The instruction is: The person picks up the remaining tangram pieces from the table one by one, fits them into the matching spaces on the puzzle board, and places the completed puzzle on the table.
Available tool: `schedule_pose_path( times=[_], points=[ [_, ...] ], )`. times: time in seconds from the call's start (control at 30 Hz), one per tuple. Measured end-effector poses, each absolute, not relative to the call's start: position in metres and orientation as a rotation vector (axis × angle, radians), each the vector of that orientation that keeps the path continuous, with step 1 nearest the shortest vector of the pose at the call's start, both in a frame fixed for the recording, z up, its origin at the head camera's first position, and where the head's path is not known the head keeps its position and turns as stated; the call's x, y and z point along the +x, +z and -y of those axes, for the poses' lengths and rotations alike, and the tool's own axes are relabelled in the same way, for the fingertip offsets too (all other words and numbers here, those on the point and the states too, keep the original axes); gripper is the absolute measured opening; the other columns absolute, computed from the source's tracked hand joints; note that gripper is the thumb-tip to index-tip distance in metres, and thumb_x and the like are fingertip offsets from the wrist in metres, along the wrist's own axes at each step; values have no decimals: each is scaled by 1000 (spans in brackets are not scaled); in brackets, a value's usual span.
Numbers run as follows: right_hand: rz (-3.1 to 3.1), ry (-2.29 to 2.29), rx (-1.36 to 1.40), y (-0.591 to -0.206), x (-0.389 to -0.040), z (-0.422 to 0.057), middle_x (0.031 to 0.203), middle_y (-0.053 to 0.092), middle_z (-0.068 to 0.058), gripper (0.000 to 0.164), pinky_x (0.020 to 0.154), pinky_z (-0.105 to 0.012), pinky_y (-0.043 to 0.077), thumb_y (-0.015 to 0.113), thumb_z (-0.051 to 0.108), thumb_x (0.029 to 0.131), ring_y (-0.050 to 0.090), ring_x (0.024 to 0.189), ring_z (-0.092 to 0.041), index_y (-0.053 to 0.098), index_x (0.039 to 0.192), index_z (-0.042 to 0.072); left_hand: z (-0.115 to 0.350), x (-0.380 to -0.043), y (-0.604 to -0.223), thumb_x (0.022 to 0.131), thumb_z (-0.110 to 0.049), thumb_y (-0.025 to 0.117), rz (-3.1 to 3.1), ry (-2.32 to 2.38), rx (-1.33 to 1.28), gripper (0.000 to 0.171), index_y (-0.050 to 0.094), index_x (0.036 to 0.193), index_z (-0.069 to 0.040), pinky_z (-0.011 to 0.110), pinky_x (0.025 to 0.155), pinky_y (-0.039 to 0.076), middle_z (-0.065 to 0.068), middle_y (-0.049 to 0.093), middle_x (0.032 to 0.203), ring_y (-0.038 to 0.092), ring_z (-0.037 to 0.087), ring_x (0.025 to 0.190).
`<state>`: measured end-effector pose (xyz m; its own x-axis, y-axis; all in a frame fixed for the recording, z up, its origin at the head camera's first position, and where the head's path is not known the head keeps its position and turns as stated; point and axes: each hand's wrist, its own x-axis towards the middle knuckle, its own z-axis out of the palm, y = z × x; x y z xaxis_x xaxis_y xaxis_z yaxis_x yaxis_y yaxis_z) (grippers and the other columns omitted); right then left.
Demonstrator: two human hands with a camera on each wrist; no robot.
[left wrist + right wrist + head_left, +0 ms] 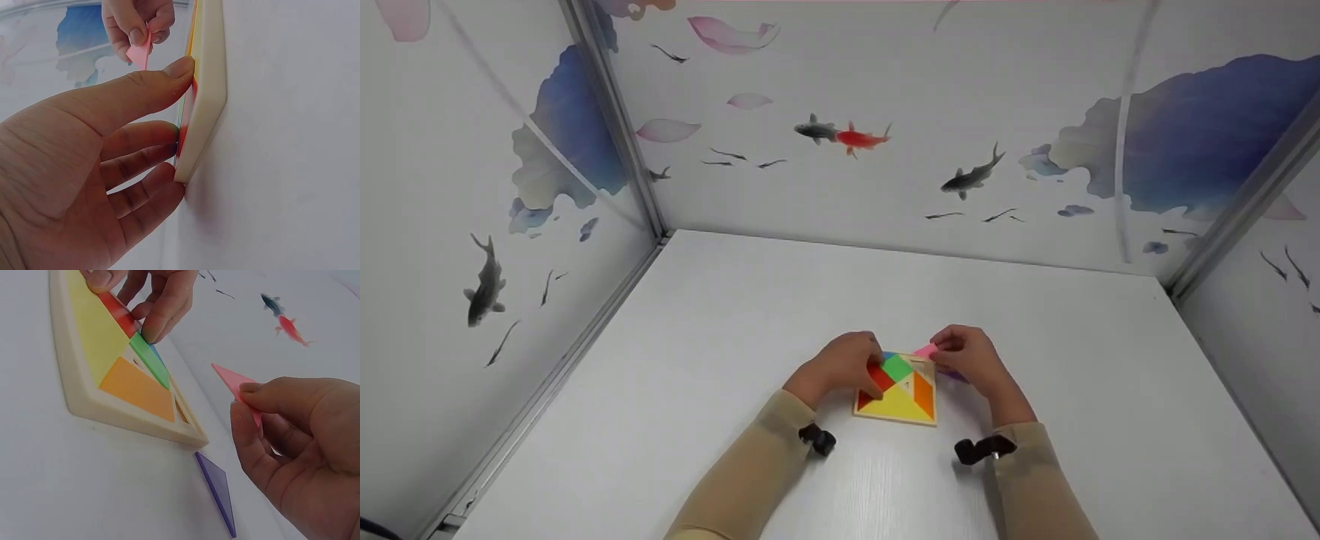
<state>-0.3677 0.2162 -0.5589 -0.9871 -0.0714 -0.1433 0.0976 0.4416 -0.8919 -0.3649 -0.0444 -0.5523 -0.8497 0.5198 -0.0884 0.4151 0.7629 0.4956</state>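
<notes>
A wooden tangram tray (129, 429) lies on the table, holding a yellow triangle (896, 407), an orange parallelogram (140, 388), a green square (897, 367), a red piece (882, 380) and a partly hidden blue piece (889, 355). My left hand (844, 364) rests on the tray's left side, thumb on the yellow piece's corner, other fingers touching the pieces and tray edge beyond the red one. Thumb and fingers of my right hand (971, 360) pinch a pink triangle (229, 378) above the tray's far right corner. Bare gaps show beside the green and orange pieces.
A purple triangle (218, 490) lies on the white table (735, 315), just right of the tray and under my right hand. White panels with painted fish (971, 176) enclose the table at the back and sides.
</notes>
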Motion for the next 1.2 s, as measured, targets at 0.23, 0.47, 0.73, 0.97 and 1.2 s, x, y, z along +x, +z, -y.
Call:
schedule_pose_path(
  times=[0.23, 0.47, 0.73, 0.97, 1.2],
  points=[
    [-2514, -1580, 9, -560, -367, -209, 99, 72, -8, 16, 77, -24, 61, 80, 8, 94, 64, 86, -21, 72, 108, 8, 44, -364, -549, 80, -33, 94, -2748, 644, 781, 47, 80, 119, -13, 32, 104, 54, -1, 66, 118, 60, 17, 106],
    [-2536, -1512, -74, -563, -364, -205, 100, 74, -9, 10, 80, -27, 60, 78, 10, 96, 65, 86, -24, 78, 106, 11, 46, -364, -550, 79, -34, 94, -2752, 630, 793, 47, 80, 118, -12, 31, 102, 55, 1, 67, 117, 60, 18, 105],
    [-2527, -1449, -169, -559, -362, -202, 100, 73, -8, 9, 82, -27, 60, 76, 11, 97, 65, 87, -23, 81, 105, 11, 46, -366, -552, 79, -35, 94, -2751, 641, 787, 46, 80, 117, -14, 31, 101, 55, -1, 66, 116, 59, 16, 104],
    [-2539, -1343, -221, -556, -360, -198, 102, 75, -3, 12, 84, -27, 59, 75, 11, 99, 64, 89, -23, 83, 108, 14, 45, -368, -555, 78, -34, 95, -2753, 657, 774, 47, 80, 118, -14, 30, 102, 55, -2, 66, 116, 60, 16, 104],
    [-2549, -1301, -317, -557, -361, -197, 102, 77, -4, 12, 83, -27, 59, 74, 8, 99, 63, 89, -20, 84, 105, 12, 45, -368, -555, 78, -34, 95, -2754, 671, 785, 44, 81, 115, -14, 30, 100, 55, -3, 66, 113, 60, 15, 102]
  ],
)
